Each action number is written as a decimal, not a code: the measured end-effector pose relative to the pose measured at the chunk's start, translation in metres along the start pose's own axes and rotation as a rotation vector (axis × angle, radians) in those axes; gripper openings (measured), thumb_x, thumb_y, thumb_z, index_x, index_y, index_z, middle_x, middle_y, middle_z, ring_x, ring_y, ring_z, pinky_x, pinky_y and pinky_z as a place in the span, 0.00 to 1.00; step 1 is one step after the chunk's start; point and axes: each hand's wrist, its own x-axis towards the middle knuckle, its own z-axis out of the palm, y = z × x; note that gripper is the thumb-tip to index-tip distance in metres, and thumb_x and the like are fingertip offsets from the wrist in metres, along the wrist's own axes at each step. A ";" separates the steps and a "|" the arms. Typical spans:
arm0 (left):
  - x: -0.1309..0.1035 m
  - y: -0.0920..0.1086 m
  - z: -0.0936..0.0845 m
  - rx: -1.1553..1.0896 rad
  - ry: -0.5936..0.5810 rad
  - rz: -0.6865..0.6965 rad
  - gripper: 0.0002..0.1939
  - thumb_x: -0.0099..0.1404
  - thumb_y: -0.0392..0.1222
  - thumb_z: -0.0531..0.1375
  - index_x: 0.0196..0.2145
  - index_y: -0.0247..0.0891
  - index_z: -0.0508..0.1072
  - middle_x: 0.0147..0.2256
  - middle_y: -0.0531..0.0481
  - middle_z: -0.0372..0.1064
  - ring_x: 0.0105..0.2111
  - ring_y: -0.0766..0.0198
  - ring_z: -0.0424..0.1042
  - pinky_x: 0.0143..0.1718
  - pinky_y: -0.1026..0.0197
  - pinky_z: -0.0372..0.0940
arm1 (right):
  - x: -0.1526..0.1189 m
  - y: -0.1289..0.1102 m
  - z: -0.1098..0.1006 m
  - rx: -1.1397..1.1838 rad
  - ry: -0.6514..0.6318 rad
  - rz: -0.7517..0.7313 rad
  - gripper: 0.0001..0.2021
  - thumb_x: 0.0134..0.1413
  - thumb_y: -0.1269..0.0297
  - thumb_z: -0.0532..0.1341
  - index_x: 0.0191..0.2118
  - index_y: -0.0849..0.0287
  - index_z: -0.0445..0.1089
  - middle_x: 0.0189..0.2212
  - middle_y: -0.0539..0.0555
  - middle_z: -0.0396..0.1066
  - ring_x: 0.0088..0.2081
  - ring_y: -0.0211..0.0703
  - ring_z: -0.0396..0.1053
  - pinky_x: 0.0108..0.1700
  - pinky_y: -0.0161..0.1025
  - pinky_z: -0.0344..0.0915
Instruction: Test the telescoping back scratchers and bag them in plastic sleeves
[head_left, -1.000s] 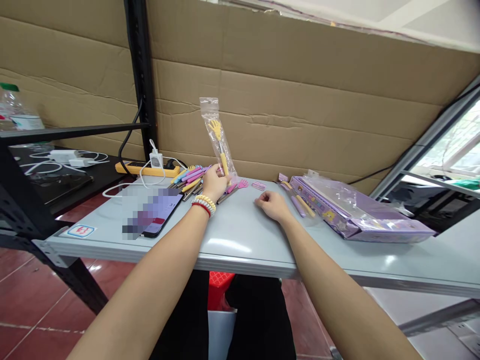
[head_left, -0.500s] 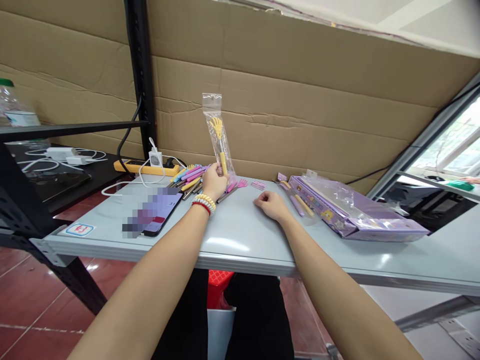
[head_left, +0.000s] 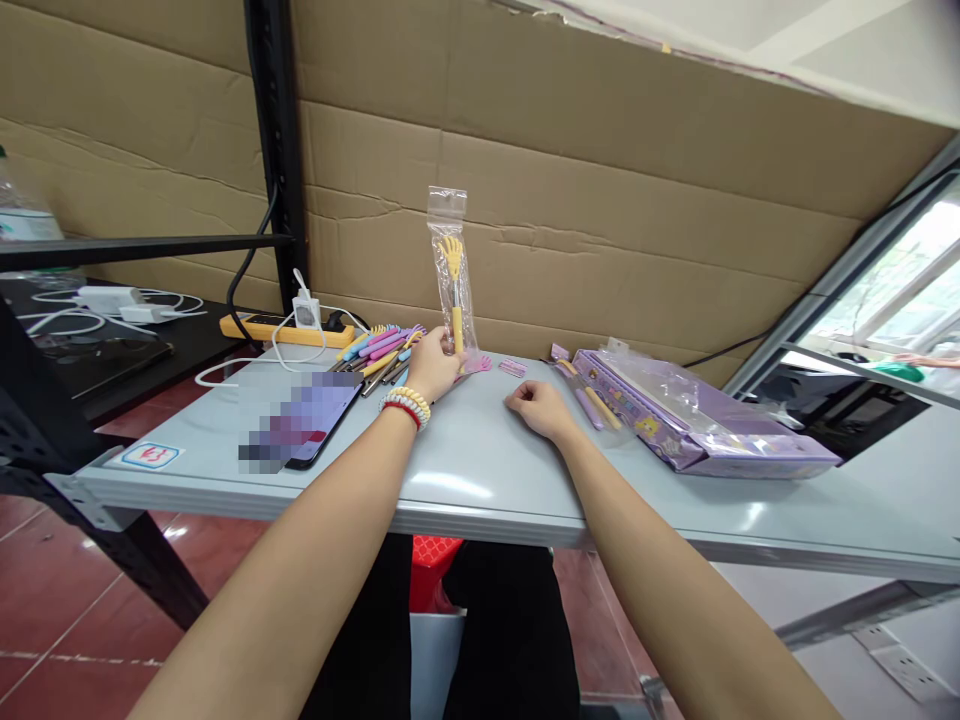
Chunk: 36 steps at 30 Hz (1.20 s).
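Note:
My left hand (head_left: 437, 365) is closed around the lower end of a yellow back scratcher (head_left: 458, 325) inside a clear zip bag (head_left: 448, 206), held upright with its claw at the top. Beside that hand lies a pile of back scratchers (head_left: 379, 348) in pink, blue, yellow and purple, with metal rods. A pink claw (head_left: 480, 364) shows just right of my fingers. My right hand (head_left: 541, 408) rests on the table with its fingers curled in and nothing visible in them. Near it lie a small pink card (head_left: 513, 369) and bagged purple and yellow back scratchers (head_left: 589, 400).
A purple box (head_left: 675, 420) with clear bags on top sits at the table's right. Left of my arm lies a phone (head_left: 322, 425). Behind it are an orange power strip (head_left: 262, 330) and a white charger (head_left: 306, 311). Cardboard (head_left: 600, 200) walls the back.
My left hand has shifted slightly right with the bagged yellow back scratcher, which now stands more upright. My right hand stays in place on the table. The view has turned slightly.

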 end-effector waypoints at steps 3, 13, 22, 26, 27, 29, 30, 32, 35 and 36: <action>0.001 -0.001 0.000 0.031 0.008 0.006 0.18 0.52 0.28 0.62 0.43 0.33 0.71 0.36 0.44 0.76 0.35 0.61 0.75 0.39 0.59 0.69 | 0.000 0.000 0.000 -0.008 -0.005 0.004 0.05 0.45 0.64 0.60 0.25 0.60 0.68 0.25 0.51 0.71 0.29 0.38 0.65 0.31 0.33 0.56; -0.001 0.002 0.001 0.063 -0.145 -0.061 0.19 0.53 0.29 0.64 0.44 0.32 0.70 0.32 0.45 0.76 0.31 0.63 0.74 0.33 0.62 0.68 | 0.002 0.002 0.002 -0.003 -0.006 -0.002 0.04 0.45 0.65 0.60 0.25 0.60 0.68 0.25 0.50 0.71 0.29 0.38 0.65 0.31 0.33 0.56; -0.003 0.002 0.001 0.155 -0.219 -0.055 0.19 0.49 0.33 0.67 0.41 0.33 0.73 0.32 0.45 0.75 0.31 0.61 0.73 0.35 0.61 0.67 | 0.002 0.003 0.002 0.003 -0.005 -0.015 0.05 0.45 0.64 0.60 0.24 0.59 0.66 0.24 0.50 0.70 0.29 0.38 0.64 0.31 0.33 0.56; -0.003 0.000 0.001 0.176 -0.239 -0.051 0.19 0.49 0.32 0.67 0.41 0.34 0.73 0.33 0.45 0.75 0.33 0.61 0.73 0.37 0.61 0.67 | 0.001 0.002 0.001 0.005 -0.010 -0.015 0.05 0.45 0.65 0.60 0.24 0.59 0.66 0.24 0.50 0.70 0.29 0.38 0.64 0.31 0.33 0.56; -0.003 -0.001 0.001 0.181 -0.238 -0.050 0.19 0.49 0.32 0.67 0.41 0.34 0.73 0.33 0.46 0.75 0.32 0.61 0.73 0.36 0.61 0.67 | 0.001 0.001 0.001 0.007 -0.011 -0.015 0.05 0.45 0.65 0.60 0.24 0.59 0.67 0.24 0.50 0.70 0.29 0.38 0.64 0.31 0.33 0.56; -0.004 -0.001 0.001 0.192 -0.242 -0.046 0.19 0.50 0.31 0.66 0.41 0.34 0.73 0.32 0.47 0.75 0.32 0.61 0.73 0.35 0.61 0.66 | 0.002 0.001 0.001 0.010 -0.011 -0.017 0.04 0.44 0.65 0.60 0.24 0.59 0.67 0.24 0.50 0.71 0.29 0.38 0.65 0.31 0.33 0.56; -0.004 -0.001 0.001 0.201 -0.249 -0.043 0.18 0.50 0.31 0.65 0.41 0.33 0.73 0.31 0.47 0.75 0.31 0.62 0.73 0.35 0.62 0.66 | 0.002 0.001 0.001 0.012 -0.012 -0.018 0.05 0.44 0.65 0.60 0.24 0.59 0.67 0.24 0.51 0.71 0.29 0.38 0.65 0.31 0.33 0.56; -0.005 0.000 0.002 0.222 -0.268 -0.036 0.16 0.51 0.30 0.64 0.40 0.33 0.73 0.29 0.48 0.74 0.30 0.62 0.72 0.33 0.62 0.66 | 0.002 0.001 0.002 0.019 -0.016 -0.021 0.05 0.44 0.64 0.60 0.25 0.60 0.68 0.25 0.51 0.71 0.29 0.38 0.65 0.31 0.33 0.56; -0.007 0.001 0.003 0.237 -0.290 -0.027 0.16 0.52 0.30 0.63 0.40 0.32 0.73 0.28 0.48 0.73 0.29 0.63 0.72 0.32 0.63 0.66 | 0.002 0.000 0.002 0.023 -0.016 -0.016 0.05 0.44 0.64 0.61 0.24 0.60 0.68 0.24 0.50 0.71 0.28 0.38 0.65 0.31 0.33 0.57; -0.007 0.000 0.003 0.230 -0.294 -0.026 0.16 0.52 0.30 0.63 0.41 0.32 0.73 0.29 0.48 0.73 0.30 0.63 0.72 0.32 0.63 0.66 | 0.002 0.000 0.002 0.023 -0.017 -0.012 0.05 0.44 0.64 0.61 0.24 0.60 0.68 0.24 0.50 0.71 0.28 0.38 0.64 0.31 0.34 0.57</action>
